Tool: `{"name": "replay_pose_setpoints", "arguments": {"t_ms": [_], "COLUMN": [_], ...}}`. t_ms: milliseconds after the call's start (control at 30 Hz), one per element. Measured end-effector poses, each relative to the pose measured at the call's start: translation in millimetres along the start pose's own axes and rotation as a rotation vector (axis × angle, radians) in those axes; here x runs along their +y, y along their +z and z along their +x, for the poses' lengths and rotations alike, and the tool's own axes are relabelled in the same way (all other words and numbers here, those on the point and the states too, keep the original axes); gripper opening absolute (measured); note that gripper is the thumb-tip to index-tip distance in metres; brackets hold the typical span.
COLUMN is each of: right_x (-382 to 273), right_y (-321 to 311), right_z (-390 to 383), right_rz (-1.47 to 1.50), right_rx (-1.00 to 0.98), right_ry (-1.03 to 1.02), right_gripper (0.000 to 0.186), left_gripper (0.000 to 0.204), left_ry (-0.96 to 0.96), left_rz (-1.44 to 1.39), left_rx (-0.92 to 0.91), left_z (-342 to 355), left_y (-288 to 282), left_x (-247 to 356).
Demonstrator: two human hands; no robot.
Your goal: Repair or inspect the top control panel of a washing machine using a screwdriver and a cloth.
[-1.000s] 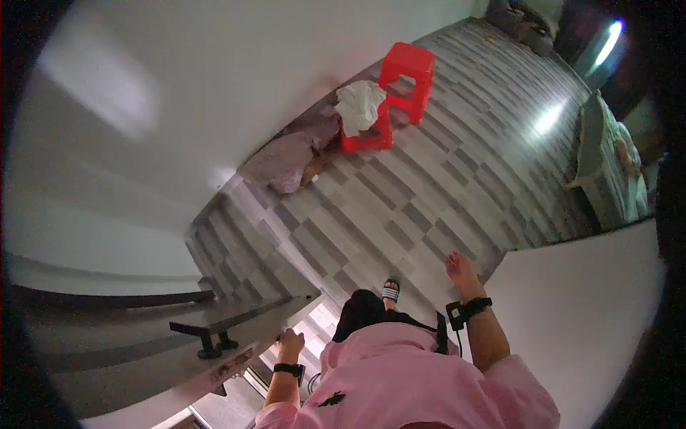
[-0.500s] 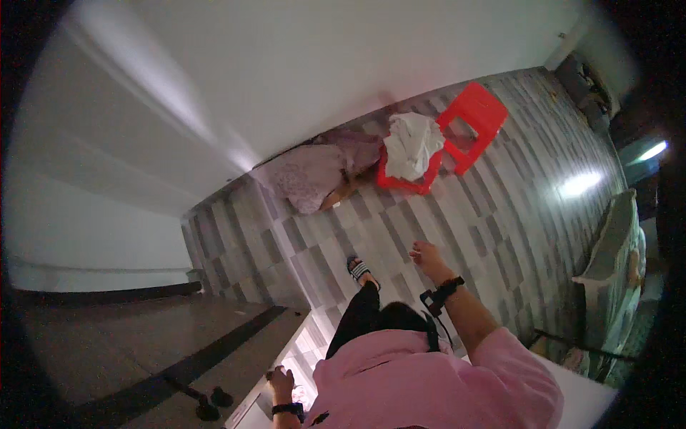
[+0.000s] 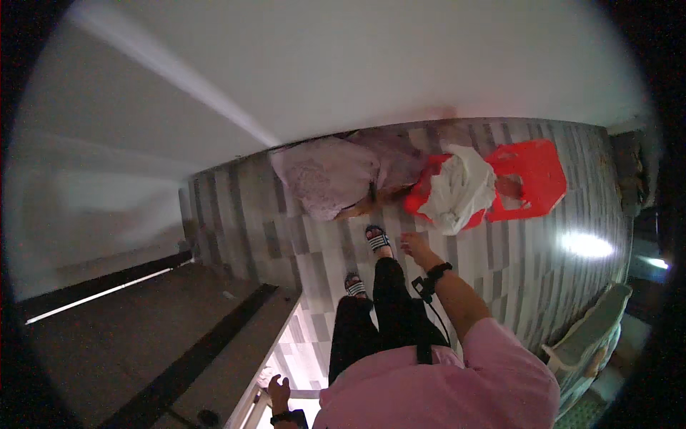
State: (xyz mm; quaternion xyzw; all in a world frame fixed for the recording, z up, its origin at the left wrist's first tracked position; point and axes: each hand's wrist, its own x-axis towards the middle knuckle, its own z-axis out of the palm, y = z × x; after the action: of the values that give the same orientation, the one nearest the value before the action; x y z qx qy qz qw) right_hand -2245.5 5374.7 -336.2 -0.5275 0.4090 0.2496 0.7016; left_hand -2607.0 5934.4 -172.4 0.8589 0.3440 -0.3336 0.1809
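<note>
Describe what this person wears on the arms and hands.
Both arms come out of short pink sleeves. The right hand is bare, with a black band at the wrist and a thin black cable trailing from it. The left hand is bare too, with a black wrist strap.

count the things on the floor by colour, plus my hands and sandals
red plastic stool: 1
white cloth on the stool: 1
pale pink cloth heap: 1
striped sandals: 2
hands, left hand, right hand: 2
total: 7
</note>
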Motion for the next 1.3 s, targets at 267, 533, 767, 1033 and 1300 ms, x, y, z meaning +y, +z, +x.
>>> {"name": "replay_pose_setpoints", "arguments": {"t_ms": [267, 533, 767, 1033, 1300], "right_x": [-19.6, 41.2, 30.3, -41.4, -51.4], "right_y": [21.2, 30.0, 90.8, 118.6, 54.2], "right_z": [163.0, 364.8, 402.8, 314.4, 163.4], "right_rz": [-0.182, -0.373, -1.372, -1.084, -1.245], "right_rx": [-0.013, -0.249, 0.262, 0.073, -0.101], "right_ry": [0.115, -0.344, -0.267, 0.194, -0.316], "right_gripper": [0.037, 0.052, 0.065, 0.048, 0.033], "left_gripper": [0.064, 0.030, 0.016, 0.047, 0.074], "left_ry": [0.002, 0.013, -0.044, -0.257, 0.168], "left_rz": [-0.364, -0.360, 0.255, -0.340, -0.294], "left_rx": [0.213, 0.417, 0.364, 0.401, 0.350], "left_z": [-6.4, 94.7, 132.0, 102.0, 71.3], "left_y": [-16.7, -16.6, -25.7, -38.7, -69.2], "left_x": [144.2, 225.1, 280.2, 286.0, 278.5]}}
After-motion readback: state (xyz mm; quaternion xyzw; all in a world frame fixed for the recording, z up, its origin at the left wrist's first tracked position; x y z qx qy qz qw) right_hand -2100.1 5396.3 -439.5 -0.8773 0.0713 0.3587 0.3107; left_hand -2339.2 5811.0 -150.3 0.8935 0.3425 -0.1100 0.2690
